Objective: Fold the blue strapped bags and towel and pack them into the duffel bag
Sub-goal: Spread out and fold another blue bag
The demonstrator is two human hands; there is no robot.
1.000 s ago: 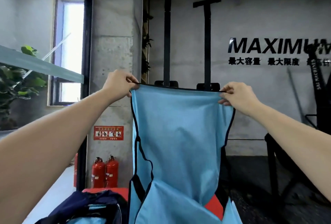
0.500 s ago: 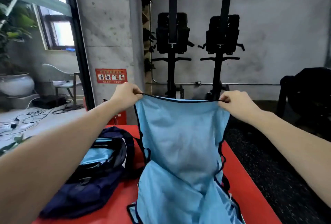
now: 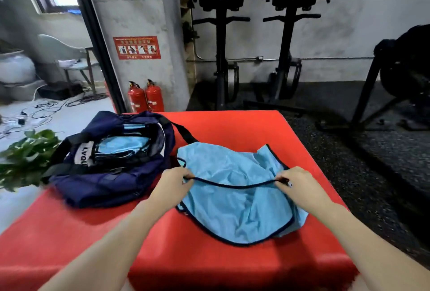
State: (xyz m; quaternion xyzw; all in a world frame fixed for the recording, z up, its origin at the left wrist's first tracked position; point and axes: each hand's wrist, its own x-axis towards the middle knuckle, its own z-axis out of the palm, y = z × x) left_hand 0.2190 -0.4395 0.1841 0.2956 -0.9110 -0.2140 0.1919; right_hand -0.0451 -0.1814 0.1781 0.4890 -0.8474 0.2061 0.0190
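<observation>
Blue strapped bag (image 3: 235,197) lies crumpled on red platform (image 3: 232,127), at 3 o'clock of open duffel bag (image 3: 111,158). Left hand (image 3: 173,186) and right hand (image 3: 295,184) each pinch its dark-trimmed edge, apparently stretching it taut for folding.

Two bare forearms, sleeveless, no gloves or jewellery

Two red fire extinguishers (image 3: 146,96) are seen standing side by side against the concrete pillar (image 3: 137,11), under a red safety sign (image 3: 137,47). Two black exercise machines (image 3: 253,34) are parked along the wall. Leafy greenery (image 3: 25,155) is glimpsed far left.
</observation>
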